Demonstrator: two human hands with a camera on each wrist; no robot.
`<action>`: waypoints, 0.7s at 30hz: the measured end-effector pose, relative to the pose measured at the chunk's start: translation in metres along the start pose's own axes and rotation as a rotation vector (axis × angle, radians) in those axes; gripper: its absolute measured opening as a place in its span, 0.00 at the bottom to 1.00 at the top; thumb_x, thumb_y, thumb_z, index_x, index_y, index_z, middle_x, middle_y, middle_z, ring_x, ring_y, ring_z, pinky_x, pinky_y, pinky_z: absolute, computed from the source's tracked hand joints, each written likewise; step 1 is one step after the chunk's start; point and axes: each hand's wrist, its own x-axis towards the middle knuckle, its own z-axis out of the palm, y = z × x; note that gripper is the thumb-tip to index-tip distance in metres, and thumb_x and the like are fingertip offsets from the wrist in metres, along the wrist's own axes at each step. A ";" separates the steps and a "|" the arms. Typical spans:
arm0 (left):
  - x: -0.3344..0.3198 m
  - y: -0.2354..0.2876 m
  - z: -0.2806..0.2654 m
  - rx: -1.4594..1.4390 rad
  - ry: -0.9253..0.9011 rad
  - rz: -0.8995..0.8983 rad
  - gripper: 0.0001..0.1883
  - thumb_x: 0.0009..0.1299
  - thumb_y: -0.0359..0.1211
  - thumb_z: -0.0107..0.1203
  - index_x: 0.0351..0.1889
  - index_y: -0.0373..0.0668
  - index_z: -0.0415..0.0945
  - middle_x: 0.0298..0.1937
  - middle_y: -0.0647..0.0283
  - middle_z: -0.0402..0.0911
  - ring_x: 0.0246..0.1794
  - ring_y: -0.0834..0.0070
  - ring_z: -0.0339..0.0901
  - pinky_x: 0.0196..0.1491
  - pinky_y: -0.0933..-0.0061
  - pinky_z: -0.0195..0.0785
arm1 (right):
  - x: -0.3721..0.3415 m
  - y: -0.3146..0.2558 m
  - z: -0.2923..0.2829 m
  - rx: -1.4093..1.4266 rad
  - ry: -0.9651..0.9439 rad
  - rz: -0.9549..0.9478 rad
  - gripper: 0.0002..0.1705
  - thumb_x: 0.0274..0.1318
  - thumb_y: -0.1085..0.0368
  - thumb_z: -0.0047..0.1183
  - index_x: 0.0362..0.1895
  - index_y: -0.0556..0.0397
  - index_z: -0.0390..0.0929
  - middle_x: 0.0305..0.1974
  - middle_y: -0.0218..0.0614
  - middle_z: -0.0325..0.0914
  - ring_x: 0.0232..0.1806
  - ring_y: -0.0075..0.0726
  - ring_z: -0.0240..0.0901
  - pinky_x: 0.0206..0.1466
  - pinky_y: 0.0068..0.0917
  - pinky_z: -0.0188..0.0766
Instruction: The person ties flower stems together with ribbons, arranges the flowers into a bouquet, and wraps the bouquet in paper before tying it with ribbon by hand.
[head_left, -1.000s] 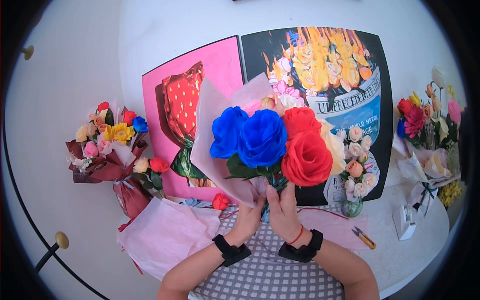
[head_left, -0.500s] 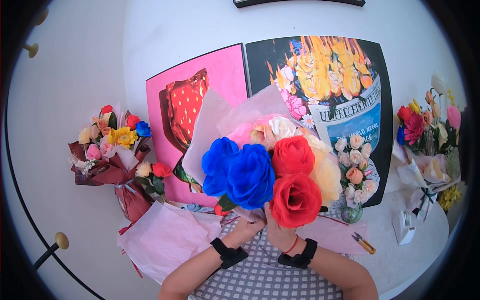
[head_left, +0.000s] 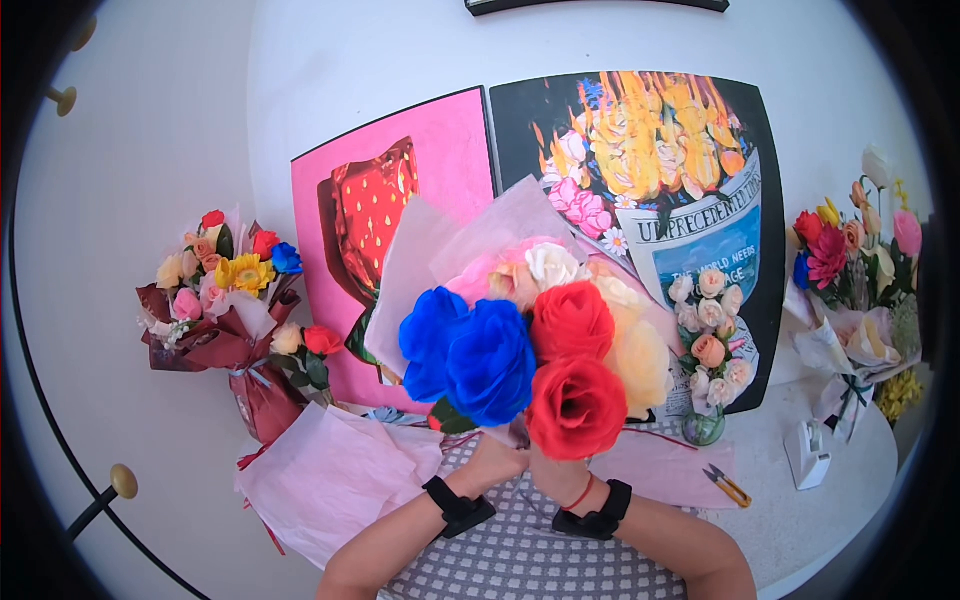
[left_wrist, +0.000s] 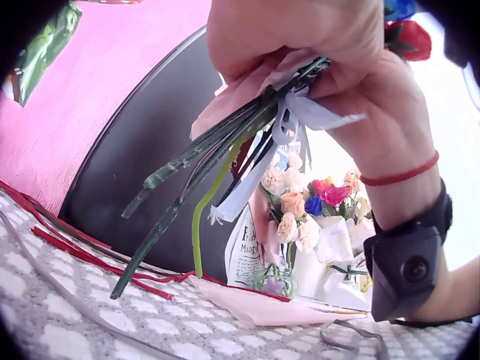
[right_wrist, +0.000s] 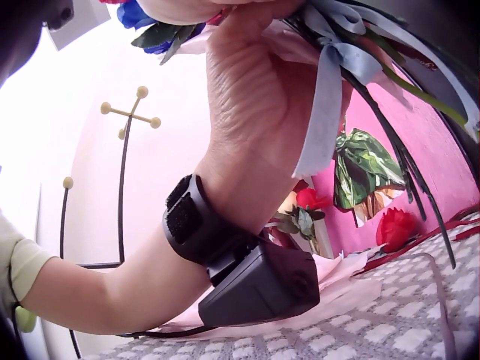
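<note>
Both hands hold a wrapped bouquet of blue, red, cream, pink and white roses (head_left: 490,365) over the table. Pale pink paper (head_left: 400,290) fans out behind the blooms, which tilt toward me. My left hand (head_left: 492,466) grips the stems from the left, and my right hand (head_left: 560,474) curls round them from the right, wearing a red string. The blooms cover most fingers in the head view. Below the grip, green stems (left_wrist: 169,172) hang free in the left wrist view. A pale blue ribbon (right_wrist: 326,97) is tied in a bow there.
Pink wrapping sheets (head_left: 330,470) lie on the left of the checked cloth (head_left: 500,560). Orange-handled snips (head_left: 730,487) and a white tape dispenser (head_left: 808,455) are at the right. A rose vase (head_left: 705,428) and bouquets (head_left: 265,400) stand round two leaning paintings (head_left: 455,130).
The bouquet has come down and tipped toward me, so its blooms now hide the stems and most fingers. Over the last half second it shifted slightly left. Both hands kept their grip.
</note>
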 end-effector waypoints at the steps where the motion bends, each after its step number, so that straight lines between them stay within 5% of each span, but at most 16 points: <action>1: 0.000 0.005 0.001 -0.041 0.030 0.087 0.26 0.54 0.30 0.59 0.50 0.37 0.62 0.46 0.54 0.69 0.46 0.66 0.67 0.49 0.67 0.60 | 0.001 -0.008 -0.004 -0.108 -0.084 -0.027 0.22 0.47 0.66 0.50 0.48 0.58 0.66 0.51 0.52 0.63 0.55 0.56 0.56 0.58 0.41 0.52; 3: -0.001 0.020 0.001 -0.080 0.061 0.175 0.28 0.54 0.31 0.60 0.52 0.37 0.61 0.47 0.54 0.69 0.49 0.66 0.67 0.51 0.68 0.60 | 0.001 -0.017 -0.006 -0.215 -0.168 -0.056 0.23 0.45 0.65 0.52 0.49 0.58 0.66 0.50 0.52 0.64 0.55 0.55 0.57 0.58 0.40 0.52; 5: -0.003 0.037 -0.003 -0.051 0.030 -0.159 0.31 0.55 0.32 0.60 0.55 0.39 0.59 0.53 0.56 0.66 0.54 0.66 0.65 0.57 0.69 0.58 | 0.001 -0.019 -0.005 -0.159 -0.215 -0.025 0.25 0.43 0.64 0.54 0.49 0.57 0.66 0.50 0.51 0.65 0.54 0.55 0.58 0.59 0.41 0.51; 6: -0.003 0.036 -0.003 -0.049 0.029 -0.156 0.31 0.55 0.32 0.60 0.55 0.39 0.59 0.53 0.56 0.66 0.54 0.66 0.65 0.57 0.69 0.58 | 0.000 -0.015 -0.006 -0.158 -0.212 -0.028 0.25 0.43 0.64 0.54 0.49 0.57 0.66 0.50 0.51 0.65 0.54 0.55 0.58 0.59 0.41 0.51; 8: -0.014 0.029 -0.010 -0.042 0.033 -0.150 0.30 0.55 0.32 0.60 0.55 0.39 0.59 0.53 0.56 0.66 0.54 0.66 0.65 0.57 0.69 0.58 | -0.009 0.010 -0.003 -0.115 -0.331 -0.300 0.27 0.43 0.62 0.55 0.50 0.56 0.65 0.48 0.50 0.67 0.52 0.55 0.60 0.58 0.43 0.53; 9: 0.000 0.033 -0.006 -0.039 0.035 -0.147 0.30 0.55 0.32 0.60 0.55 0.39 0.60 0.53 0.56 0.66 0.54 0.66 0.65 0.57 0.69 0.58 | -0.023 0.034 0.006 0.030 -0.278 -0.008 0.26 0.45 0.59 0.56 0.49 0.55 0.65 0.43 0.43 0.70 0.46 0.43 0.67 0.51 0.35 0.62; 17: 0.006 0.023 0.002 -0.009 0.059 -0.142 0.30 0.56 0.32 0.60 0.55 0.39 0.60 0.53 0.57 0.66 0.54 0.67 0.64 0.56 0.69 0.58 | 0.006 0.009 0.002 0.165 -0.165 0.012 0.26 0.46 0.58 0.56 0.48 0.55 0.65 0.41 0.40 0.71 0.43 0.37 0.68 0.48 0.31 0.63; 21: -0.057 -0.004 -0.032 0.002 0.078 -0.139 0.29 0.56 0.32 0.60 0.55 0.40 0.60 0.53 0.57 0.66 0.54 0.67 0.64 0.56 0.70 0.58 | 0.037 -0.018 0.029 0.239 -0.111 0.024 0.26 0.47 0.57 0.56 0.48 0.55 0.65 0.40 0.38 0.71 0.42 0.33 0.68 0.46 0.28 0.64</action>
